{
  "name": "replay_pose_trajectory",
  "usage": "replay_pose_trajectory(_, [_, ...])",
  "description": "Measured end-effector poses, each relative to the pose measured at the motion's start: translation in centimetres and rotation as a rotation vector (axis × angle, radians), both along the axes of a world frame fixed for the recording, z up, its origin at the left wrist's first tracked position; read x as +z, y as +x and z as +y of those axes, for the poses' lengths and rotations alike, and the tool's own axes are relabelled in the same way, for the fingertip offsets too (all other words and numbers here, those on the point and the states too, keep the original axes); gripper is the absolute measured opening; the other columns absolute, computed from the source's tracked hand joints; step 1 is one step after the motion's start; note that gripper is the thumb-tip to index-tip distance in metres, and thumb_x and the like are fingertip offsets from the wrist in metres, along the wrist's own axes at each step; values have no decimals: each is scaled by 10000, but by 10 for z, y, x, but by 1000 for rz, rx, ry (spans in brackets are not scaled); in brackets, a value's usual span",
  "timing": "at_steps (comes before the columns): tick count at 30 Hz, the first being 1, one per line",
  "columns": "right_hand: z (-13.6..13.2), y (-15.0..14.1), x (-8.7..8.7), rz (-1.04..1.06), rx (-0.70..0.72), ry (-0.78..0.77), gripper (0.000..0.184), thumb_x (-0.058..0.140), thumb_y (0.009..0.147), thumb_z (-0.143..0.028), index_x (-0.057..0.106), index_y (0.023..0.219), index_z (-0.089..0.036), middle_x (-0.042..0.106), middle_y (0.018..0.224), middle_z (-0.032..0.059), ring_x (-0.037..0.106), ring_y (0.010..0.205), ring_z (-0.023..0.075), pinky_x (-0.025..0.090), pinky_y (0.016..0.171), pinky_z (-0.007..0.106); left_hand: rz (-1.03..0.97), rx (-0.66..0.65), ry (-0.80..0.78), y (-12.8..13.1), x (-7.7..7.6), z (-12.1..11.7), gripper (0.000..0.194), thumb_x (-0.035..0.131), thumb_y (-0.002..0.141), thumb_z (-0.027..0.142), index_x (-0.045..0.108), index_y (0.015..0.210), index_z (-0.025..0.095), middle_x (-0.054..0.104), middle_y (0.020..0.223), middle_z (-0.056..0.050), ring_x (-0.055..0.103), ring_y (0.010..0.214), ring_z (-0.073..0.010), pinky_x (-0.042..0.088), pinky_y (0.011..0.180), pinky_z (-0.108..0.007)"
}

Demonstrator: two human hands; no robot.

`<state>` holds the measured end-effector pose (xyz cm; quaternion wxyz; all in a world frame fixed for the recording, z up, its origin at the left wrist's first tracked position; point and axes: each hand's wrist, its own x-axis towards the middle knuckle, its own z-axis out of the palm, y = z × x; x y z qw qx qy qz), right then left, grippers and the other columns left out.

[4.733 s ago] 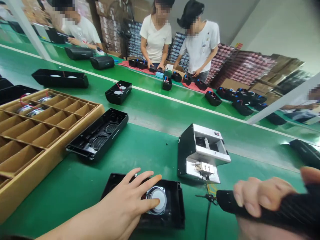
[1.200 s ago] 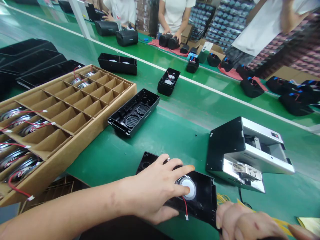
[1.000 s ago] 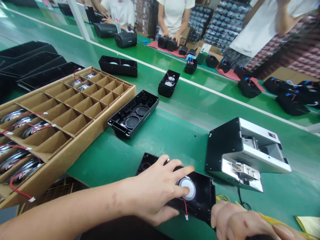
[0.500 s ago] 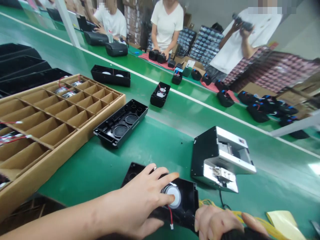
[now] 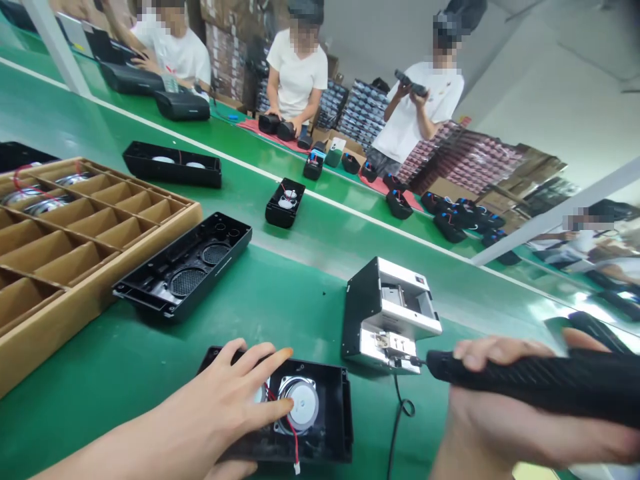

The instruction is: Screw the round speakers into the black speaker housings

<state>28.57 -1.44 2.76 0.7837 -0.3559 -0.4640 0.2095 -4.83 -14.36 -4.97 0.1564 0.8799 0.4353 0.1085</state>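
Observation:
My left hand [image 5: 227,397] lies with spread fingers on a black speaker housing [image 5: 336,427] at the near edge of the green bench, fingertips touching the round silver speaker driver [image 5: 301,405] seated in it. A red wire [image 5: 290,443] trails from the driver. My right hand [image 5: 505,427] is wrapped round a black electric screwdriver [image 5: 530,383], held level, its tip against the front of a small black and silver screw feeder box [image 5: 387,313].
An empty black housing [image 5: 185,265] lies left of centre beside a cardboard divider tray [image 5: 75,230] holding drivers. More housings [image 5: 173,163] ride the green conveyor [image 5: 320,233]. Three people work at the far side. A black cable [image 5: 397,417] runs from the feeder.
My right hand has risen from the bench's near edge and now holds the screwdriver's tip at the feeder box. My left hand stays on the driver. The view has swung rightward.

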Motion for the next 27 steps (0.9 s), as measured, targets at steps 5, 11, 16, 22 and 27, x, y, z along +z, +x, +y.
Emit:
replay_pose_trajectory(5, [7,-19,-5,-85,-46,48,846,354,761,-992,622,1010,-229,533,450,-72,411,288,178,371,253,337,29,43,35,10,4,0,850,736,702,138,541,1469,448,397,1703,-96,483,1457,-451,424,1101,-745])
replay_pose_trajectory(11, [0,-10,-25,-99,97,45,862,386,762,-1003,638,1009,-217,581,502,-65,462,311,144,415,305,295,27,42,42,33,3,6,751,806,665,155,635,1356,397,480,1634,-186,509,1422,-481,396,1071,-740])
replay_pose_trajectory(16, [-6,-3,-22,-67,157,59,893,367,775,-997,669,1099,-222,612,557,-49,482,365,146,435,338,306,22,66,115,40,-12,9,625,831,746,189,663,1300,423,525,1599,-184,542,1401,-456,392,1083,-707])
replay_pose_trajectory(22, [5,-9,-9,-94,91,94,871,303,824,-967,632,1150,-229,582,538,-65,457,351,144,426,337,302,-30,41,238,32,-28,7,629,810,785,258,631,1368,410,470,1657,-97,540,1414,-405,348,1207,-578])
replay_pose_trajectory(27, [11,-23,-13,-85,64,18,848,269,839,-956,614,1059,-213,557,528,-68,456,346,143,404,346,299,15,69,273,34,-30,6,685,795,740,161,632,1349,429,479,1649,-98,544,1413,-404,355,1199,-576])
